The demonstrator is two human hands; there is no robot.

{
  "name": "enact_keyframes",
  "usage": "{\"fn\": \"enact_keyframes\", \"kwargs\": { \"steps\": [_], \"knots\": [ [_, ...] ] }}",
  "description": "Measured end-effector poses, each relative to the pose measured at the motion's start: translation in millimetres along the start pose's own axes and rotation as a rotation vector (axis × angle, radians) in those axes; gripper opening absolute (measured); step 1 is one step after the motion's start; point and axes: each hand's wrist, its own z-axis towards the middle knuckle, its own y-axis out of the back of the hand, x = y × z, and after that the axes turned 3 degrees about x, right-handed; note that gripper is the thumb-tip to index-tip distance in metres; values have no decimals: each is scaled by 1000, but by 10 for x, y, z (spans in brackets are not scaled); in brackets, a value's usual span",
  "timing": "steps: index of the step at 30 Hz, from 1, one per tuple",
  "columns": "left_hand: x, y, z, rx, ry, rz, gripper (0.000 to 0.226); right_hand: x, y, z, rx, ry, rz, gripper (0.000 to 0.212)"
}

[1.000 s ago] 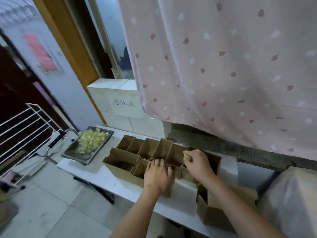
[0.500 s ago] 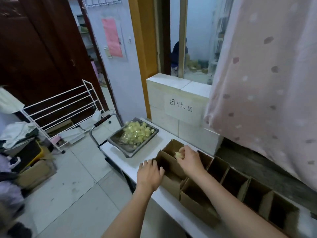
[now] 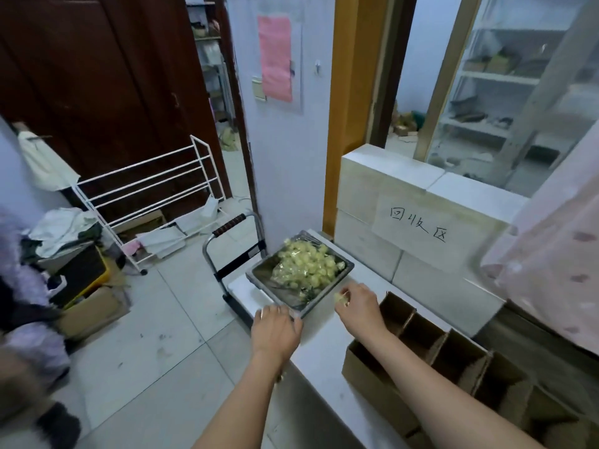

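Head view, right hand: the right hand (image 3: 358, 307) sits just right of centre and low in the frame, with thumb and forefinger pinching a small pale yellow piece (image 3: 340, 297); the other fingers are curled.
Head view, the piece: it is held above the white tabletop (image 3: 324, 361), between the metal tray (image 3: 261, 274) and the divided cardboard box (image 3: 434, 348), just off the tray's near right rim.
Head view, left hand: the left hand (image 3: 275, 330) lies palm down at the table's edge below centre, fingers spread and nearly straight, holding nothing. Its fingertips (image 3: 293, 315) are at the tray's near corner; I cannot tell whether they touch it.
Head view, tray: it sits at centre frame and holds a heap of pale yellow wrapped pieces (image 3: 308, 264).
Head view, box: it is at the lower right, its compartments open on top.
Head view, surroundings: a handwritten paper label (image 3: 418, 229) hangs on the white blocks at right of centre, a pink spotted curtain (image 3: 551, 254) is at the right edge, and a white wire rack (image 3: 152, 189) stands at the left.
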Motion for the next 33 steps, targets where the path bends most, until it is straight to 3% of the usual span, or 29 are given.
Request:
{"fn": "enact_keyframes", "kwargs": {
  "steps": [6, 12, 20, 24, 28, 33],
  "knots": [
    [392, -43, 400, 10, 39, -46, 54, 150, -479, 531, 43, -32, 31, 5],
    [771, -155, 994, 41, 47, -49, 53, 258, -980, 1119, 56, -88, 71, 13],
    [1225, -198, 2057, 148, -30, 34, 52, 447, -1600, 2170, 66, -211, 55, 9],
    [1363, -176, 2557, 170, -63, 57, 51, 520, -1848, 2658, 94, -149, -88, 15],
    [1438, -180, 2860, 215, -63, 59, 49, 608, -2038, 3048, 173, -85, -346, 34],
    [1429, -215, 3143, 261, -86, 39, 51, 646, -2203, 3263, 380, -72, -702, 23]
  ]
}}
